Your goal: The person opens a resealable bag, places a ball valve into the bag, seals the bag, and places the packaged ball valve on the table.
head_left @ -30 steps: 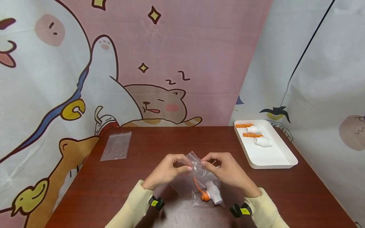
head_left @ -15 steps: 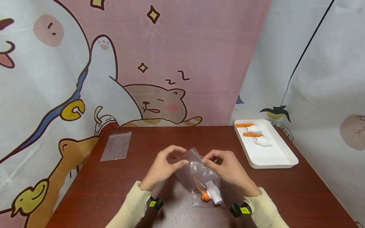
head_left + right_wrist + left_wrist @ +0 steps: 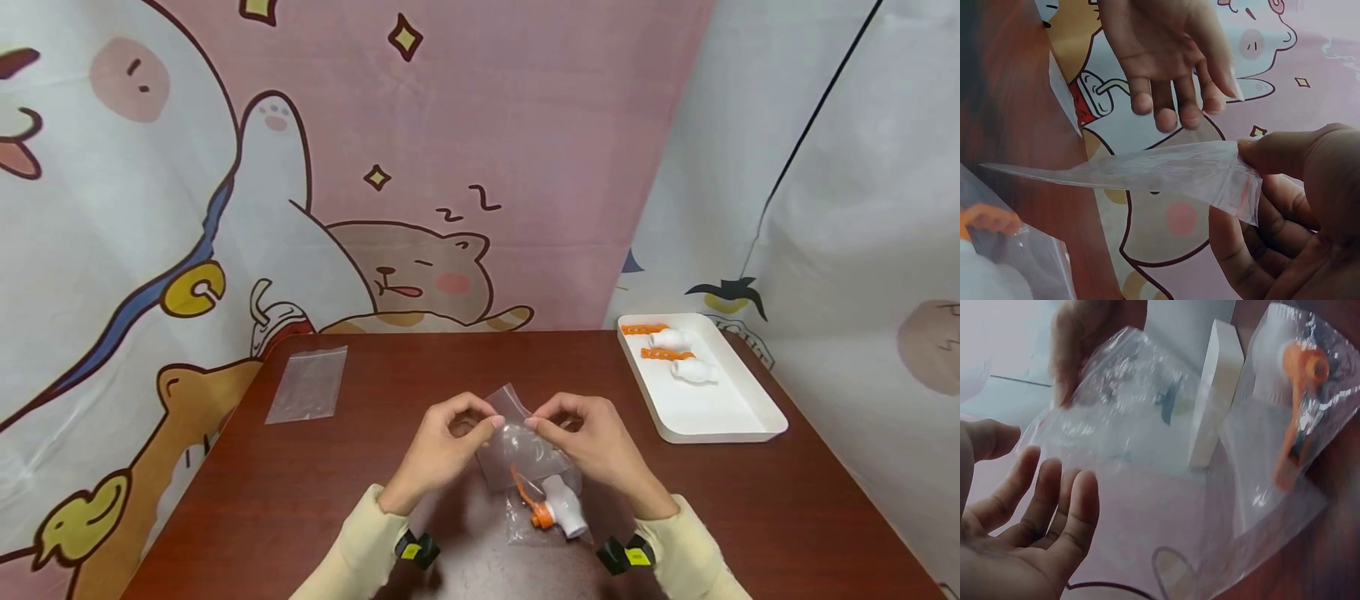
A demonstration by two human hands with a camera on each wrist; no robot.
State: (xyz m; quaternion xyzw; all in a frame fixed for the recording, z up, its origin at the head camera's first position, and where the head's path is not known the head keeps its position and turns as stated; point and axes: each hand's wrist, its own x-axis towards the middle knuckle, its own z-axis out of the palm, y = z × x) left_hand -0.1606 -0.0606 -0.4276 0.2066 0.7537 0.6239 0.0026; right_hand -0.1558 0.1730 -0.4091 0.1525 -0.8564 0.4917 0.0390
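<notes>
The right hand [image 3: 592,437] pinches a clear bag [image 3: 517,448] by its zip end, between thumb and fingers, above the bench [image 3: 247,500]. In the head view, at nine o'clock of that bag, the left hand [image 3: 442,446] holds nothing, its fingers loosely bent; whether a fingertip brushes the film is hard to tell. Just beside, at five o'clock, a filled bag [image 3: 520,529] lies with a white fitting [image 3: 564,506] and an orange handle [image 3: 540,515] inside. A flat bag [image 3: 306,387] lies toward ten o'clock; at two o'clock, a white tray [image 3: 712,414] holds white pieces [image 3: 694,371] and orange strips [image 3: 666,355].
</notes>
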